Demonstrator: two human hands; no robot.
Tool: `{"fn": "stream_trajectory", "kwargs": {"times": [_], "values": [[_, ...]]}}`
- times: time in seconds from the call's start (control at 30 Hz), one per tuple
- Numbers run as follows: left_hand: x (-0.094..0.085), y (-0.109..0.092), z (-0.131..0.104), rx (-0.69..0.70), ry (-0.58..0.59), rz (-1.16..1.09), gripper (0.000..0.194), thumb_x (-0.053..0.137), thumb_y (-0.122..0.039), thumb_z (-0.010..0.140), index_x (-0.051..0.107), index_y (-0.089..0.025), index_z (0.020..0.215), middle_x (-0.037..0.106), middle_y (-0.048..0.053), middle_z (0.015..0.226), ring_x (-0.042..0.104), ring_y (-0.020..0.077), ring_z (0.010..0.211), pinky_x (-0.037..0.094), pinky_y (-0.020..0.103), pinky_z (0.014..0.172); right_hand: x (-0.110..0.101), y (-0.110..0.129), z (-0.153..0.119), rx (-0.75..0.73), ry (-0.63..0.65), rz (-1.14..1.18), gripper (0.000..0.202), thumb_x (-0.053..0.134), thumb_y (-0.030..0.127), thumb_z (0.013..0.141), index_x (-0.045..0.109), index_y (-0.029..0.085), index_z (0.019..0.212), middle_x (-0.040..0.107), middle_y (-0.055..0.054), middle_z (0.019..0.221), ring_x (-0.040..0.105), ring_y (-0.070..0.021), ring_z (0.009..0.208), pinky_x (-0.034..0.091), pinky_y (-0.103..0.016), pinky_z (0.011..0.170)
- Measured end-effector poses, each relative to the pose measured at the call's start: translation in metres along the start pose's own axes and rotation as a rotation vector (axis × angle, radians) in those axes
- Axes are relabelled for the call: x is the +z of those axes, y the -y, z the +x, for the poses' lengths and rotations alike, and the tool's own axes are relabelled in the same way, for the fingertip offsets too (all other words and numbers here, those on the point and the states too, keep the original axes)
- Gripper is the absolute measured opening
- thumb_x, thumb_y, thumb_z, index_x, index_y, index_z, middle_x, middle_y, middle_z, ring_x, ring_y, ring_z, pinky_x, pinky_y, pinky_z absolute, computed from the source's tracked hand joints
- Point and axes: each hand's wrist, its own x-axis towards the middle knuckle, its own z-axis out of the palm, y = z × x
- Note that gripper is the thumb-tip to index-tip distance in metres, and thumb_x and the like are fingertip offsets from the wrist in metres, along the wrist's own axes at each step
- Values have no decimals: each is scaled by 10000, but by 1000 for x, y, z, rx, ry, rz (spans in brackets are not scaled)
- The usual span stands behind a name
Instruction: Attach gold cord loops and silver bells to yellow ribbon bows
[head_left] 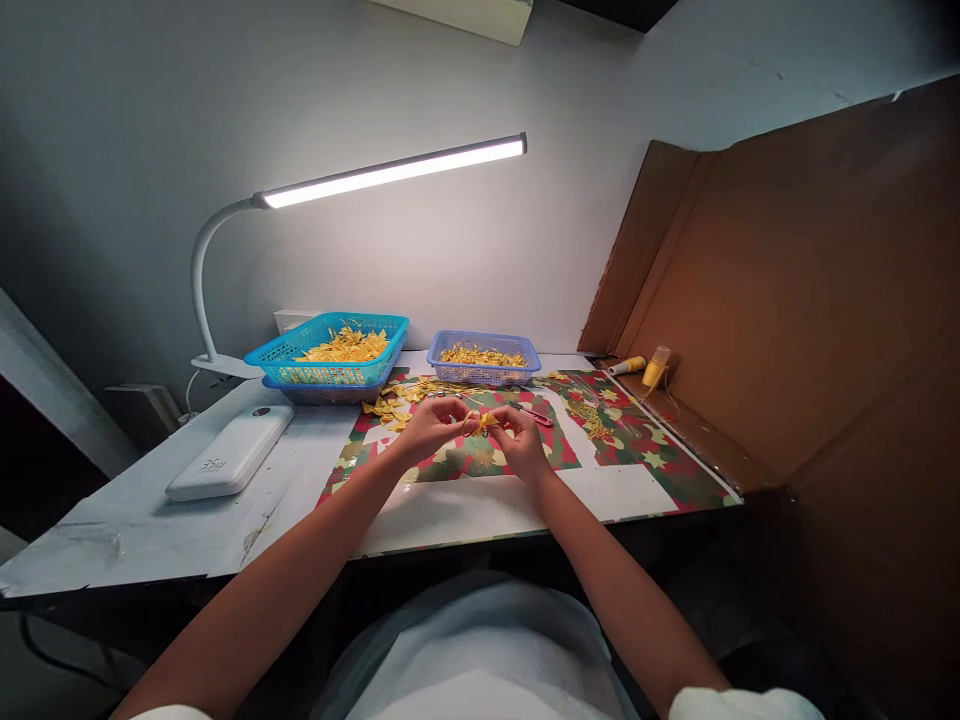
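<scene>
Over the camouflage-patterned mat, my left hand (435, 424) and my right hand (520, 438) meet at their fingertips. Between them is a small yellow ribbon piece (485, 423) with a thin yellow loop at its left side. Fingers of both hands pinch it. Behind my left hand lie loose yellow ribbon pieces (391, 408) and thin yellow strands. A red-handled tool (534, 414) lies just behind my right hand, partly hidden by it.
A blue basket (322, 373) and a purple basket (486, 376) hold yellow pieces at the back. A white power bank (231, 455) lies left, near a lit lamp (397, 172). Yellow-and-white bottles (656, 366) stand right, beside cardboard (810, 280).
</scene>
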Motion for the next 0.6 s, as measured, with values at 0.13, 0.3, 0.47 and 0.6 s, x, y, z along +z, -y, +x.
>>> {"fn": "stream_trajectory", "kwargs": {"times": [0.13, 0.3, 0.47, 0.6], "values": [[1, 0, 0, 5, 2, 4, 366, 800, -459, 636, 648, -132, 697, 608, 3, 638, 513, 102, 566, 389, 217, 512, 0, 2, 0, 1, 5, 4, 141, 585, 324, 788, 630, 200, 740, 649, -7, 722, 550, -150, 681, 424, -298, 700], [2, -2, -1, 79, -50, 52, 349, 802, -449, 641, 640, -142, 683, 609, 4, 637, 502, 99, 567, 382, 215, 519, 1, -1, 1, 48, 21, 91, 146, 603, 340, 776, 621, 200, 737, 630, -9, 733, 547, -148, 683, 417, -292, 680], [2, -4, -2, 156, -67, 155, 311, 789, -444, 658, 689, -150, 677, 629, 18, 640, 526, 122, 619, 400, 231, 564, 2, -8, 2, 101, 49, 174, 177, 638, 380, 756, 623, 204, 753, 614, -6, 741, 546, -146, 683, 421, -284, 668], [1, -6, -2, 168, -73, 215, 301, 772, -450, 676, 704, -156, 675, 635, 17, 630, 518, 122, 609, 395, 237, 571, 2, -8, 3, 118, 67, 216, 196, 659, 398, 741, 622, 205, 748, 598, -2, 720, 539, -145, 671, 421, -284, 659]]}}
